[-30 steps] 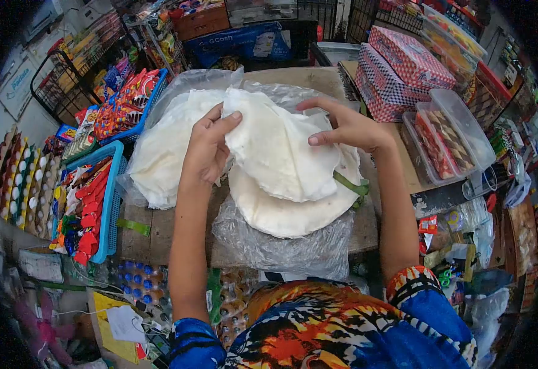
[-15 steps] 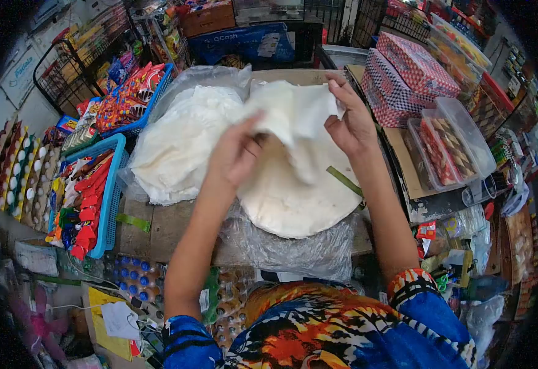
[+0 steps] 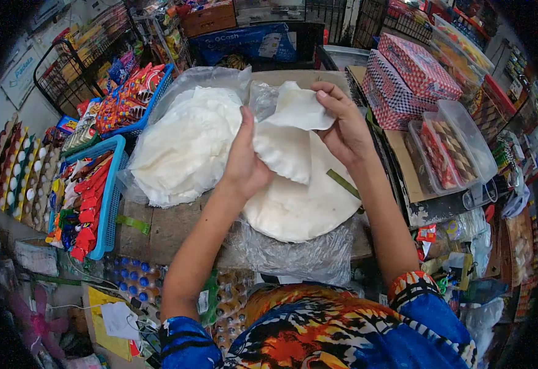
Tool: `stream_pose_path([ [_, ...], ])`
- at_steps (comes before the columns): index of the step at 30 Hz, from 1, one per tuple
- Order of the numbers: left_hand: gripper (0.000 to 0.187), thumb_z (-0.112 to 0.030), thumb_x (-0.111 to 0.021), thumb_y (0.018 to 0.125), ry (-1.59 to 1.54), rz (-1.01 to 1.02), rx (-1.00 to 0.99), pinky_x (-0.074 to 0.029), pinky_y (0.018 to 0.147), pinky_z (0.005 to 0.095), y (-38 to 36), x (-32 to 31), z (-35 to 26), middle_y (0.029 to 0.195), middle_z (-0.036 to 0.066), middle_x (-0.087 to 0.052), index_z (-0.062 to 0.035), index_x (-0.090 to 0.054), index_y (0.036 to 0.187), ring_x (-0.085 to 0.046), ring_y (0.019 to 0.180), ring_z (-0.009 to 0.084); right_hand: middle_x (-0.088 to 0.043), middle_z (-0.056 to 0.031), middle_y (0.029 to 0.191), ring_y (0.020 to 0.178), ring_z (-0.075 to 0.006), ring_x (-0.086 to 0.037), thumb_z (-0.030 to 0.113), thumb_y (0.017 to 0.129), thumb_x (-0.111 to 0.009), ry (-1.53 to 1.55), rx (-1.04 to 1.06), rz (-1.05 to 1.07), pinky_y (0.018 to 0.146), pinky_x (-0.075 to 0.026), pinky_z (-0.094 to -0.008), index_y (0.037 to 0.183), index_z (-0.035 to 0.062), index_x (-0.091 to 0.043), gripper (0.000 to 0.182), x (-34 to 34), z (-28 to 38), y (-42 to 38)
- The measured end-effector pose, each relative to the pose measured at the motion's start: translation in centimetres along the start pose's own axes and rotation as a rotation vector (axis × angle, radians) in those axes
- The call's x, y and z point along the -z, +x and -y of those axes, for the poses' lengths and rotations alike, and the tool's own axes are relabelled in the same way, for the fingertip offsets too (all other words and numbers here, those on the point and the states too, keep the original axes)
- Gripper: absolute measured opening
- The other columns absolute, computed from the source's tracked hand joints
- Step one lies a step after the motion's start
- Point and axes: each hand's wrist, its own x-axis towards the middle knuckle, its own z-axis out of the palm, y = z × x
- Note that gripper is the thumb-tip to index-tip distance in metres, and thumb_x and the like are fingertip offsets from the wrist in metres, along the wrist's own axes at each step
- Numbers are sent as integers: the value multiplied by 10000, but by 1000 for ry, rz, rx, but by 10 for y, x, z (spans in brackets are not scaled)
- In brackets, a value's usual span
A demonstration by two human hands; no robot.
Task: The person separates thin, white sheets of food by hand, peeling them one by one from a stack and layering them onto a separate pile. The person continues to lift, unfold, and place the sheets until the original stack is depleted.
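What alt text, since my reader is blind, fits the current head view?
A left hand and right hand hold a thin, folded white sheet over a round white disc on clear plastic. To the left are a white pile and a blue basket.

both hands (image 3: pixel 246 154) hold a folded white sheet (image 3: pixel 283 150) above round white sheets (image 3: pixel 303 212).

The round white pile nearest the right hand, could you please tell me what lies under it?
Clear plastic sticks out from under the pile, over the wooden table; anything beneath the pile's middle is covered.
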Motion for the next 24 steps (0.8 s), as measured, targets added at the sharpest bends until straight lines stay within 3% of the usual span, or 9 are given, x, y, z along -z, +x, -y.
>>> stream_pose_path([
  [5,616,-484,-364,968,11,-46,-13,-384,1023,433,0,1,1,1283,175,-522,35,-433,1292,-519,1172,296,-575,-44,974,863,-145,-602,88,868,-625,-111,10,-5,758,-539,-287,1049,47,-532,208,-4,-8,-4],
  [10,434,-242,-385,962,-118,-371,-98,-357,1056,442,-1,20,-47,1260,229,-527,78,-443,1250,-516,1165,343,-568,-10,952,844,-124,-598,27,764,-707,-616,-92,186,717,-521,-244,922,75,-560,221,34,20,3],
  [15,427,-212,-400,964,-128,-406,-256,-369,1052,452,-6,68,-90,1261,246,-525,92,-438,1262,-521,1167,352,-591,-10,941,855,-137,-591,77,712,-744,-717,-57,47,733,-490,-263,923,91,-594,259,68,54,4],
  [17,434,-216,-384,971,-372,287,8,-372,1050,453,-4,85,-89,1269,248,-518,96,-431,1269,-519,1168,357,-600,-28,928,878,-156,-587,127,713,-755,-994,39,35,767,-475,-281,970,83,-601,303,64,45,10],
  [18,434,-216,-384,971,-368,286,7,-372,1050,453,-4,88,-86,1269,248,-518,96,-431,1269,-519,1168,357,-608,-46,916,902,-175,-583,176,714,-766,-1265,142,22,800,-461,-299,1018,76,-609,357,57,40,13],
  [19,449,-218,-369,968,-413,329,26,-353,1063,458,0,89,-81,1278,260,-504,114,-417,1267,-502,1183,369,-605,-123,1000,978,-258,-564,245,715,-766,-1368,175,-72,878,-427,-345,1089,54,-600,452,52,32,10],
  [20,464,-219,-355,964,-457,372,43,-333,1076,464,3,85,-77,1286,272,-490,132,-402,1265,-486,1198,380,-605,-123,1000,978,-258,-564,245,715,-766,-1366,179,-68,878,-427,-345,1089,54,-600,452,39,27,7],
  [22,472,-228,-341,971,-472,379,47,-331,1077,464,2,82,-74,1290,273,-486,131,-394,1272,-483,1200,381,-554,-176,1140,1052,-331,-524,283,702,-770,-1516,761,-13,921,-409,-374,1112,64,-592,497,17,19,2],
  [24,483,-240,-325,979,-431,339,30,-326,1080,462,3,79,-72,1299,272,-477,132,-381,1281,-479,1206,378,-528,-180,1177,1088,-341,-500,288,687,-774,-1551,699,174,932,-401,-387,1142,71,-576,542,-6,14,-11],
])
